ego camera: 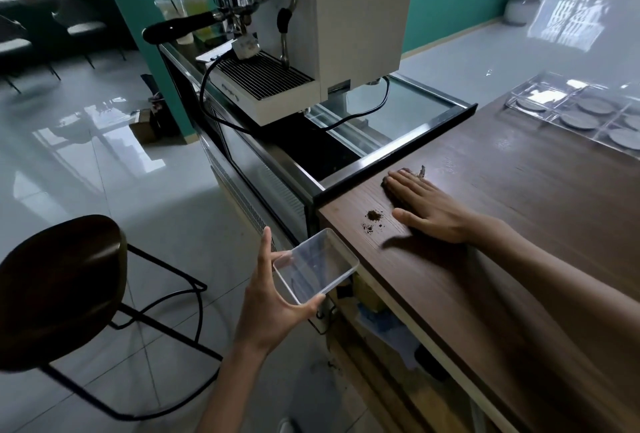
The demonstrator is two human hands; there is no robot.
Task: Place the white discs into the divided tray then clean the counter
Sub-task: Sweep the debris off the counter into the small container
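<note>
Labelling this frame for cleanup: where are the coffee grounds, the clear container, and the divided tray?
coffee grounds (373, 215): head view, the dense clump.
clear container (316, 266): head view, its bottom panel.
divided tray (554, 113): head view, an inner divider wall.

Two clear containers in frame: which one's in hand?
The small undivided clear box, held by the left hand off the counter edge; the divided tray sits on the counter.

Single head-worn wide-angle view, set above the near left corner of the tabletop (519, 224), facing forward and down. Both forearms enter from the lower edge, close to the lens. Frame centre falls on the tabletop edge; the floor (104, 155) fills the left, an espresso machine (311, 16) stands ahead. Straight lines bow at the margins. No second view supplied
</note>
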